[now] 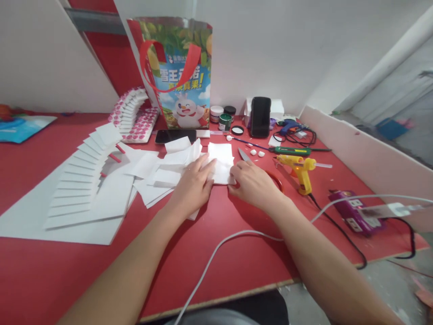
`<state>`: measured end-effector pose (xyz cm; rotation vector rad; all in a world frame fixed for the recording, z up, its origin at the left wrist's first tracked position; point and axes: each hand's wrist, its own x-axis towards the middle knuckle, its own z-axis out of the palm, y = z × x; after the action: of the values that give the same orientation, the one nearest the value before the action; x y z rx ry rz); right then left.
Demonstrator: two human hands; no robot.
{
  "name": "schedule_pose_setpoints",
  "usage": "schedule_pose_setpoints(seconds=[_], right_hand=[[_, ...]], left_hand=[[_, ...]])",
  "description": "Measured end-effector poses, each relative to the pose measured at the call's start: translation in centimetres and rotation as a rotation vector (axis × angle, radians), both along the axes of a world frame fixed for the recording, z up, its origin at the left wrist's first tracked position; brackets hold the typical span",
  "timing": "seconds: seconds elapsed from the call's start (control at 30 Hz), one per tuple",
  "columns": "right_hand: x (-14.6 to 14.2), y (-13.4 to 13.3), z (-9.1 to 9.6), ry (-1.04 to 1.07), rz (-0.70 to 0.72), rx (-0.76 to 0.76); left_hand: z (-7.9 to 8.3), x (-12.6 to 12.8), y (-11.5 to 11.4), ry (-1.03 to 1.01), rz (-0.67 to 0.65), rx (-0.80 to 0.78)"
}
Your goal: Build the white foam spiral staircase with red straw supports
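Paper point(221, 163) lay between both hands: left hand point(192, 186) pressed flat on it, right hand point(254, 183) touched its right corner, grip unclear.

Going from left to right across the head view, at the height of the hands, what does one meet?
Fanned row of white paper strips, left hand, square white paper sheet, right hand, yellow plastic hot glue gun, purple packet.

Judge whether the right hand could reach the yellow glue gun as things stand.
Probably yes: the right hand rests by the white paper, and the glue gun stands close to its right with nothing tall between.
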<state>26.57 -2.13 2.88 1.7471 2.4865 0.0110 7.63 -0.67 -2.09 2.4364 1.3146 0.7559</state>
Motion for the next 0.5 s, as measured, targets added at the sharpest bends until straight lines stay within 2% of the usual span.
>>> schedule_pose_setpoints(seconds=[0.13,0.3,0.5], right_hand=[[-0.3,0.2,-0.2,0.005,0.029,-0.049],[-0.5,0.2,0.0,-0.025,0.012,-0.068],[0.8,-0.2,1.1,-0.067,-0.078,-0.092]], left_hand=[[-0.2,0.2,0.2,-0.004,-0.038,-0.009],[0.1,0.1,0.5,-0.062,0.004,-0.019],[2.3,-0.7,0.3,-0.109,0.172,0.225]])
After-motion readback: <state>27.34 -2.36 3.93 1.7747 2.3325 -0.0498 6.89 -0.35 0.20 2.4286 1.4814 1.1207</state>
